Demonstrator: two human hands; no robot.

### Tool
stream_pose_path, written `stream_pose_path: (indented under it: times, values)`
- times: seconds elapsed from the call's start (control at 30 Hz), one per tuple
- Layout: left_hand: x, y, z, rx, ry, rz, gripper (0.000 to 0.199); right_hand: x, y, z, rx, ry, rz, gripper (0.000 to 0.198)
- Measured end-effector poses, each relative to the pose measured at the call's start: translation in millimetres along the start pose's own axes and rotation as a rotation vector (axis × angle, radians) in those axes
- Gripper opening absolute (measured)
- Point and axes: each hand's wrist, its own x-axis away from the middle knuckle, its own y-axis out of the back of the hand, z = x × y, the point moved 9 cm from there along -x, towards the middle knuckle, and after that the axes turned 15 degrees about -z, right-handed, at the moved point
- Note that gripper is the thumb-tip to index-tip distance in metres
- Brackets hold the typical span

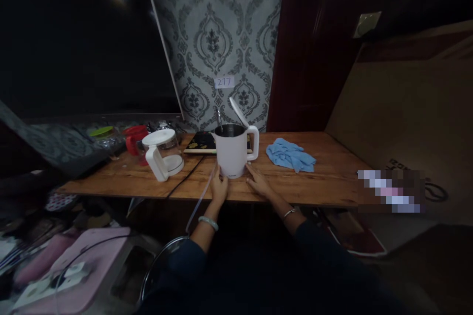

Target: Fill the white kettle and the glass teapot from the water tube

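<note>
A white electric kettle (pixel 231 150) stands upright near the front edge of the wooden table, its lid (pixel 239 111) tilted up and its handle facing right. My left hand (pixel 219 187) grips the left side of its base, a pale bangle on the wrist. On the other side, my right hand (pixel 258 181) presses its fingers against the base, below the handle. A clear tube (pixel 199 202) runs down beside my left hand. Behind the kettle lies a black cooktop (pixel 197 143) with gold flower patterns, and a thin metal spout (pixel 219 117) rises at the kettle's mouth.
A glass jug with white lid (pixel 163 152), a red-lidded jug (pixel 135 139) and a green-lidded container (pixel 103 138) stand left. A crumpled blue cloth (pixel 290 154) lies right. A black cord (pixel 186 177) crosses the wooden table (pixel 314 189). A large cardboard box (pixel 406 108) stands far right.
</note>
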Motion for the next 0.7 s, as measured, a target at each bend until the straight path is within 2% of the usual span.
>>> stream_pose_path:
  times: [0.23, 0.7]
  values:
    - [0.4, 1.2, -4.7, 0.003, -0.001, 0.019, 0.063, -0.1, 0.3, -1.4, 0.014, -0.007, 0.007, 0.075]
    - [0.5, 0.3, 1.1, -0.004, 0.030, 0.011, 0.065, 1.6, 2.5, 2.2, 0.067, -0.034, 0.020, 0.075]
